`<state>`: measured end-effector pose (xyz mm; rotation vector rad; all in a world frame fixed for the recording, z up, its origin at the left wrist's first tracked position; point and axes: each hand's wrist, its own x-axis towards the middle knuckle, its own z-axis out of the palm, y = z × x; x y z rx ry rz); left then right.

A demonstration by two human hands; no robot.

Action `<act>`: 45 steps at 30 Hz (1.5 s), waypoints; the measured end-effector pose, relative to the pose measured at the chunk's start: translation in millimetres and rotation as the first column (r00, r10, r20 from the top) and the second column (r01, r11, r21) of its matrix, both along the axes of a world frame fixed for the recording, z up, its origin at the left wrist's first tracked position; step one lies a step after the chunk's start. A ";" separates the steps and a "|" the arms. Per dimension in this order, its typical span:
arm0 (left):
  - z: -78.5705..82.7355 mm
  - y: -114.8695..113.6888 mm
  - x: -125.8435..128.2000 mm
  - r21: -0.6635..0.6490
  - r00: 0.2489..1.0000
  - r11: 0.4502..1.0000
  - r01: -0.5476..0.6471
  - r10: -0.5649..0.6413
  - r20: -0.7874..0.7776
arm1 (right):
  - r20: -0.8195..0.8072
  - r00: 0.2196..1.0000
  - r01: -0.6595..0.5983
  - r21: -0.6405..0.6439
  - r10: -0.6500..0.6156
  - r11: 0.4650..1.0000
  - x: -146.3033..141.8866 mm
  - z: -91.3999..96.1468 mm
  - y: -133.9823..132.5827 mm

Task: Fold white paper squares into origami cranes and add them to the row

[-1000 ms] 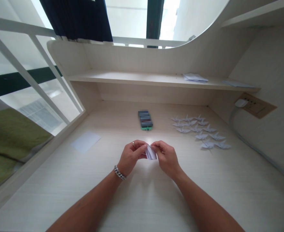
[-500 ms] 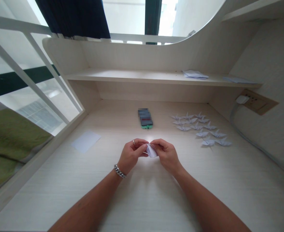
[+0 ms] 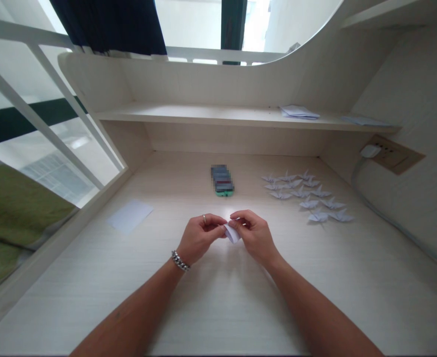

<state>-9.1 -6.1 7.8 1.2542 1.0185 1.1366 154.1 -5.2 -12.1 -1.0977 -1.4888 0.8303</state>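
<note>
A small folded piece of white paper is held up over the desk between my two hands. My left hand, with a ring and a chain bracelet on it, pinches the paper's left corner between thumb and fingers. On the other side, my right hand grips the upper right edge, its thumb on the near face. The fingertips behind the paper are partly hidden. Several white folded paper cranes stand in loose rows to the right, beyond my right hand.
A blurred dark item with a green end lies ahead of my hands on the desk. At left is a flat white sheet. Folded papers rest on the shelf. A cable runs from the wall socket.
My fingers have shifted slightly on the folded paper, and the right fingertips have lifted a little from the left ones. The whole view has moved slightly.
</note>
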 end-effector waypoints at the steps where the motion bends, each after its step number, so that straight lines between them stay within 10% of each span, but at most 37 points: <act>1: -0.1 -0.1 0.1 0.004 1.000 1.000 -0.007 0.007 -0.008 | 0.004 1.000 0.013 0.009 -0.013 1.000 -0.2 1.4 -1.0; 16: -3.1 -2.3 4.6 0.183 0.942 0.948 -0.259 0.290 -0.167 | 0.183 0.982 0.036 0.053 -0.045 0.998 -3.4 -0.9 -3.9; 26: -9.7 -3.0 6.6 0.194 0.937 0.944 -0.268 0.302 -0.173 | 0.526 0.837 -0.034 0.325 -0.150 0.945 -1.8 0.4 -6.1; 36: -10.2 2.5 6.5 0.033 0.972 0.978 -0.208 0.210 -0.104 | 0.155 0.980 0.127 -0.022 -0.122 0.992 -4.4 1.0 -3.7; 45: -10.9 1.7 11.3 -0.206 0.979 0.970 -0.131 0.159 0.126 | 0.396 0.913 -0.037 0.321 -0.099 0.946 -7.9 -5.2 -8.4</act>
